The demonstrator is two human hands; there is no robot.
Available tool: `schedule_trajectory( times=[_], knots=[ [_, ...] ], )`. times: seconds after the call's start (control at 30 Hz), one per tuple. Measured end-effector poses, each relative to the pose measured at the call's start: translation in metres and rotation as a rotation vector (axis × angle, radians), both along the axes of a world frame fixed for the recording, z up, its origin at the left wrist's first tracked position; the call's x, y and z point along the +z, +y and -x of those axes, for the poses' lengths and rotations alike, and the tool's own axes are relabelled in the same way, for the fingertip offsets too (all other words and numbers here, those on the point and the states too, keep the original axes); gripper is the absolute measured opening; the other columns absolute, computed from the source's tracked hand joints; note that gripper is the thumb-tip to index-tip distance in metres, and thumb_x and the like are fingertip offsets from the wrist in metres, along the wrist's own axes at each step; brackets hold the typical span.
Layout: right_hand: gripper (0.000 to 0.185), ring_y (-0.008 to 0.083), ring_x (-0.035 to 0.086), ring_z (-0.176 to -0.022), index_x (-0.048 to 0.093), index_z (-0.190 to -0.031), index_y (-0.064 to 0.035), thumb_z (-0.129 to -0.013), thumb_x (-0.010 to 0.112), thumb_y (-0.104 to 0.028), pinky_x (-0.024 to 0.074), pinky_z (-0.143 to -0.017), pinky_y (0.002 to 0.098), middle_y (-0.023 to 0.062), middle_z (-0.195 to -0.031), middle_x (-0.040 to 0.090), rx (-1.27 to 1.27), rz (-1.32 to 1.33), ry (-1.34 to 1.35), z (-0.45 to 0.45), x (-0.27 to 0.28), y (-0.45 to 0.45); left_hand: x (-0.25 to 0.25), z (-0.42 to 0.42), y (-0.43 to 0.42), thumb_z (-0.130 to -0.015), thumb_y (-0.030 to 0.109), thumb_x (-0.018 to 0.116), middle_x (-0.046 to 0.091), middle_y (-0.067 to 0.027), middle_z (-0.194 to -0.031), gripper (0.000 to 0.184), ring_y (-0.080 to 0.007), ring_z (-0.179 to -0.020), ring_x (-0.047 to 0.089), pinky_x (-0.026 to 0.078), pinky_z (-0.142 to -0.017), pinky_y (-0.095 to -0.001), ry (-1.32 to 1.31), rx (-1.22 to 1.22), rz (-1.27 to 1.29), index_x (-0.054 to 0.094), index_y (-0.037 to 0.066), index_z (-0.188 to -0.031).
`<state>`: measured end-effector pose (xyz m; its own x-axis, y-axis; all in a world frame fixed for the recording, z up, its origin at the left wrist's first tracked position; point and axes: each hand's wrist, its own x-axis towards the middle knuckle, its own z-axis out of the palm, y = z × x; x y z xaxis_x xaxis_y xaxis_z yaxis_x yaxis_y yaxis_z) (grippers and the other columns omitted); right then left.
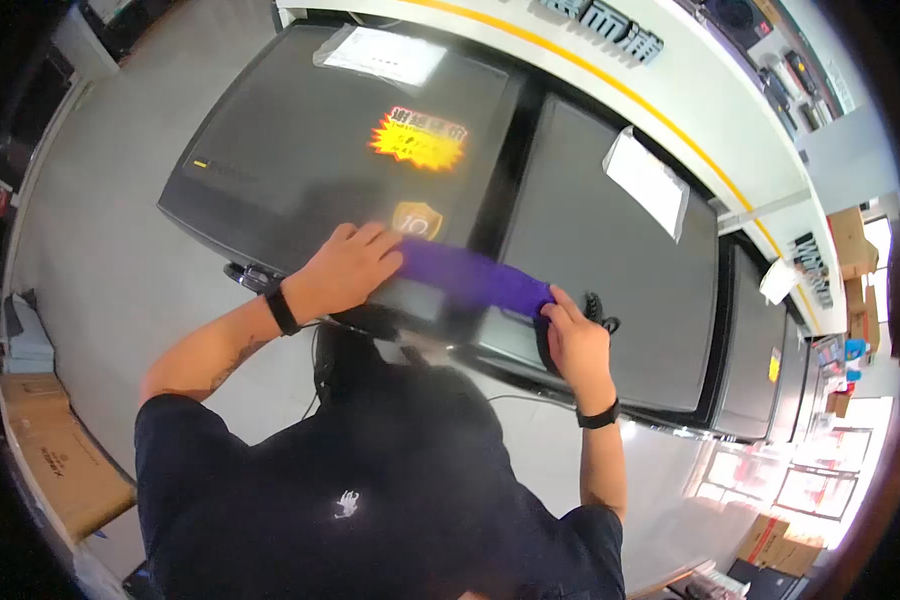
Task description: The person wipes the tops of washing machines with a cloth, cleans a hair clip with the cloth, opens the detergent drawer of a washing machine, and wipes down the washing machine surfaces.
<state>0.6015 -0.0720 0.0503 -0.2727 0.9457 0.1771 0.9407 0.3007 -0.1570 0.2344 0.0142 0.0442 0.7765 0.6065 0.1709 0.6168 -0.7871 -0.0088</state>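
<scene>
A purple cloth [472,277] is held stretched between the two hands, low over the near part of two dark appliance tops, and the gap [510,160] between these tops is crossed by it. Whether the surface is touched by the cloth along its whole length cannot be told, because the middle is blurred.

Its left end is grasped by the left hand [345,270], with the fingers bent over it, above the left appliance top [290,120] near its front edge. Its right end is pinched between the thumb and fingers of the right hand [576,340], at the near side of the right appliance top [600,235]. Just beside this hand a coiled black cord [600,314] is seen. Just beyond the left hand is found a shield-shaped badge [417,220], and farther away a yellow price sticker [420,142].

The step in hand is judged to be the holding of the cloth drawn out flat, by both ends. For the next move, it is judged that an even tension from both hands is called for, so that the middle does not sag, and that some care is needed near the cord and the badge.
</scene>
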Motion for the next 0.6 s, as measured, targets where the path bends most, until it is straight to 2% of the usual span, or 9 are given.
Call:
schedule_trajectory(
  times=[0.07, 0.1, 0.23, 0.27, 0.37, 0.47, 0.57, 0.6],
  knots=[
    [0.016, 0.0284, 0.071, -0.08, 0.066, -0.098, -0.0098, -0.082, 0.066, -0.007, 0.0573, -0.067, 0.0381, 0.01, -0.127, 0.065, -0.037, 0.036, 0.033, 0.008, 0.012, -0.007, 0.014, -0.003, -0.012, -0.078, 0.024, 0.067, 0.055, -0.0102, -0.13, 0.036, -0.029, -0.121, 0.049, 0.044, -0.091, -0.0459, 0.006, 0.074, 0.108, 0.061, 0.009, -0.11],
    [0.016, 0.0283, 0.07, -0.082, 0.067, -0.099, -0.009, -0.083, 0.067, -0.006, 0.0573, -0.068, 0.0374, 0.0097, -0.129, 0.064, -0.06, 0.054, 0.046, 0.011, 0.02, -0.012, 0.018, -0.007, -0.017, -0.079, 0.025, 0.067, 0.055, -0.0104, -0.13, 0.036, -0.0295, -0.122, 0.049, 0.044, -0.092, -0.0469, 0.019, 0.093, 0.1, 0.061, 0.008, -0.111],
    [0.019, 0.0286, 0.069, -0.081, 0.066, -0.097, -0.0058, -0.079, 0.072, -0.006, 0.0564, -0.069, 0.0364, 0.0109, -0.114, 0.068, -0.048, -0.214, 0.164, 0.029, 0.025, -0.008, 0.023, -0.047, -0.02, -0.083, 0.031, 0.069, 0.056, -0.0111, -0.129, 0.044, -0.0309, -0.125, 0.048, 0.044, -0.094, -0.05, -0.029, 0.153, 0.068, 0.059, 0.008, -0.118],
    [0.019, 0.0291, 0.068, -0.077, 0.065, -0.095, -0.005, -0.077, 0.072, -0.003, 0.0552, -0.067, 0.0351, 0.0107, -0.104, 0.069, -0.053, -0.238, 0.24, 0.038, 0.033, -0.011, 0.021, -0.059, -0.019, -0.083, 0.032, 0.069, 0.056, -0.0113, -0.129, 0.047, -0.0311, -0.126, 0.048, 0.044, -0.095, -0.0506, -0.063, 0.159, 0.066, 0.058, 0.008, -0.121],
    [0.019, 0.0283, 0.068, -0.077, 0.065, -0.095, -0.0043, -0.077, 0.068, 0.002, 0.0541, -0.067, 0.0336, 0.0112, -0.099, 0.069, 0.067, -0.215, 0.39, 0.066, 0.06, -0.041, 0.005, -0.091, -0.021, -0.081, 0.033, 0.072, 0.056, -0.0119, -0.13, 0.058, -0.0302, -0.126, 0.049, 0.044, -0.093, -0.0512, -0.251, 0.117, 0.154, 0.054, 0.008, -0.131],
    [0.022, 0.0274, 0.068, -0.08, 0.065, -0.096, -0.0038, -0.076, 0.064, 0.007, 0.0537, -0.07, 0.0336, 0.012, -0.096, 0.069, 0.123, -0.153, 0.515, 0.075, 0.066, -0.054, -0.01, -0.109, -0.019, -0.078, 0.03, 0.075, 0.058, -0.0096, -0.126, 0.064, -0.0273, -0.118, 0.052, 0.046, -0.087, -0.0471, -0.186, 0.118, 0.12, 0.053, 0.009, -0.135],
    [0.027, 0.0286, 0.067, -0.083, 0.065, -0.1, -0.0035, -0.076, 0.062, 0.009, 0.0537, -0.074, 0.0357, 0.0128, -0.101, 0.069, -0.11, -0.411, 0.43, 0.029, 0.028, -0.052, -0.013, -0.112, -0.014, -0.076, 0.028, 0.076, 0.06, -0.0053, -0.116, 0.062, -0.025, -0.109, 0.054, 0.045, -0.081, -0.0447, -0.091, 0.14, 0.146, 0.056, 0.01, -0.132],
    [0.034, 0.0298, 0.067, -0.091, 0.065, -0.107, -0.0041, -0.076, 0.06, 0.01, 0.0534, -0.079, 0.0364, 0.0136, -0.109, 0.068, -0.235, -0.338, 0.484, 0.009, 0.017, -0.056, -0.012, -0.111, -0.01, -0.076, 0.028, 0.077, 0.06, -0.0048, -0.115, 0.061, -0.0246, -0.109, 0.054, 0.045, -0.081, -0.0447, -0.057, 0.128, 0.178, 0.057, 0.01, -0.13]
  ],
)
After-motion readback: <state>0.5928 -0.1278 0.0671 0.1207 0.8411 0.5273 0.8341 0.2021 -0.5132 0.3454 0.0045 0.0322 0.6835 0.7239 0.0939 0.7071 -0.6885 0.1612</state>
